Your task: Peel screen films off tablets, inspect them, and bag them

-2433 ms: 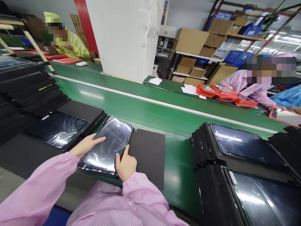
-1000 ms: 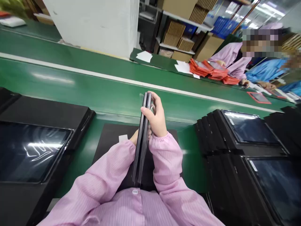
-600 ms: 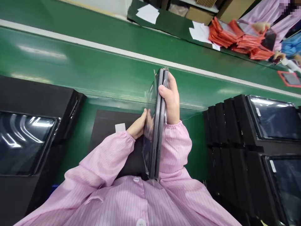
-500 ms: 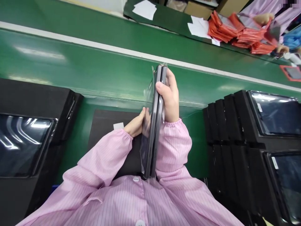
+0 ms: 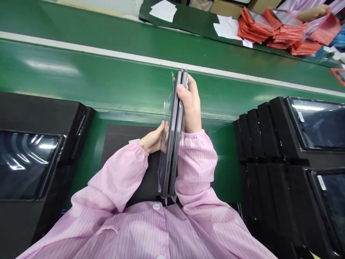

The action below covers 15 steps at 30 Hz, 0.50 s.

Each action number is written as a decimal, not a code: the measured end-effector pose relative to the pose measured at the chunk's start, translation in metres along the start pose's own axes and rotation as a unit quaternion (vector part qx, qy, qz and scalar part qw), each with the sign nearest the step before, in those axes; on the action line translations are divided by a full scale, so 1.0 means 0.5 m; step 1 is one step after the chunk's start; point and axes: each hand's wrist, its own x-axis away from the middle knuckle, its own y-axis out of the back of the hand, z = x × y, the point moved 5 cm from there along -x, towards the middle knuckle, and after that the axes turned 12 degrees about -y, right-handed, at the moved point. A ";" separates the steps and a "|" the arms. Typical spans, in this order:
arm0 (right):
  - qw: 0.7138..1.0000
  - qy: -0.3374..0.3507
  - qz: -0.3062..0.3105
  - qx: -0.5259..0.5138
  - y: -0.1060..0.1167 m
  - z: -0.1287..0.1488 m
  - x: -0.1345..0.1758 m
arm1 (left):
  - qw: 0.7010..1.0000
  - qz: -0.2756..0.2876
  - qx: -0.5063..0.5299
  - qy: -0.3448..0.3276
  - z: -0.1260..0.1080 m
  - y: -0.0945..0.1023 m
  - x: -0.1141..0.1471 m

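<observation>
Two dark grey tablets (image 5: 175, 133) stand on edge, side by side, in front of my chest, with a narrow gap between them. My right hand (image 5: 192, 104) is closed round them from the right, thumb across their top edges and fingers behind. My left hand (image 5: 154, 138) presses against the face of the left tablet, thumb up, its other fingers partly hidden. Clear film (image 5: 167, 108) sticks out along the left tablet's face, and loose bits of it show at the lower ends. Below lies a black board (image 5: 115, 144) with a small white label (image 5: 134, 141) near my left wrist.
On the left, a tablet (image 5: 27, 165) rests in black foam (image 5: 37, 111). Stacked black foam trays (image 5: 258, 133) stand on the right, with tablets (image 5: 318, 122) in them. Across the green bench (image 5: 121, 82), another person's hand (image 5: 312, 13) is at red pouches (image 5: 285, 36), near white papers (image 5: 226, 27).
My hands and the two tablets have shifted slightly left and up, still held together. Across the bench, the other person's hand has moved right and a red pouch is now lifted there.
</observation>
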 end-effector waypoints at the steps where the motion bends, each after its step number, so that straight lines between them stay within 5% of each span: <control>1: 1.000 0.005 0.004 -0.005 0.000 0.000 0.000 | 1.000 -0.004 0.000 0.003 -0.002 -0.002 0.002; 15: 0.997 -0.058 -0.013 -0.041 -0.001 0.011 0.007 | 1.000 -0.015 0.015 0.019 0.005 0.005 0.005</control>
